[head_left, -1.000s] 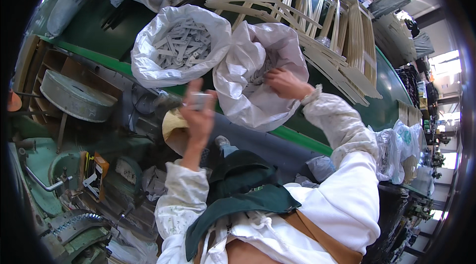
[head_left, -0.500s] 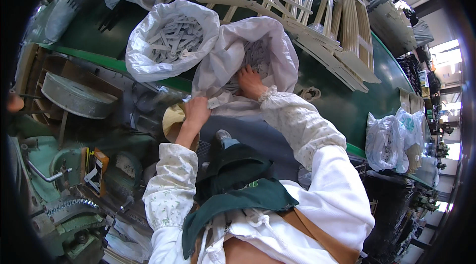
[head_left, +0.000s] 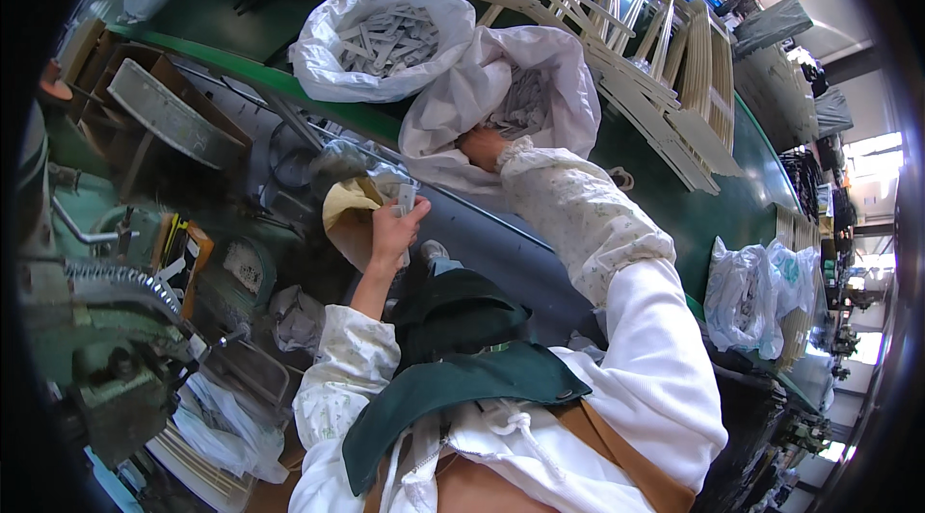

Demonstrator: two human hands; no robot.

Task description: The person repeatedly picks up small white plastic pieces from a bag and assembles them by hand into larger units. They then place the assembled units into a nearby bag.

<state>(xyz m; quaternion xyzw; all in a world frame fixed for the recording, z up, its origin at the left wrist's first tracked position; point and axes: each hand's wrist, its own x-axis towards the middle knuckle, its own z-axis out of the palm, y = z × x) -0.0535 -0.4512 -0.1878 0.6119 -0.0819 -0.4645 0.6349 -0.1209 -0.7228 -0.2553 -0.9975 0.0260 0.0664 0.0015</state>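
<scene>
In my left hand [head_left: 397, 232] a small flat pale metal piece [head_left: 407, 195] stands upright, gripped between thumb and fingers. My right hand [head_left: 485, 147] reaches into the nearer white woven sack [head_left: 434, 132], among loose pale flat pieces [head_left: 525, 101]. Its fingers are hidden by the sack's side. Just left of that sack, a second white sack [head_left: 313, 55] with a rolled rim is filled with similar pieces [head_left: 390, 39]. A tan open-topped container [head_left: 347, 203] is right behind my left hand.
The sacks rest on a green-edged table [head_left: 246, 75]. Long cream metal frames [head_left: 665, 118] are stacked at its far right. Knotted plastic bags [head_left: 742, 296] lie farther right. Green machinery [head_left: 125, 359] with a coiled spring fills the lower left, and a curved metal guard [head_left: 173, 108] stands above it.
My left hand has drawn away from the sack's front edge, now holding the metal piece upright. My right hand sits deeper against the near side inside the sack. The view has turned slightly.
</scene>
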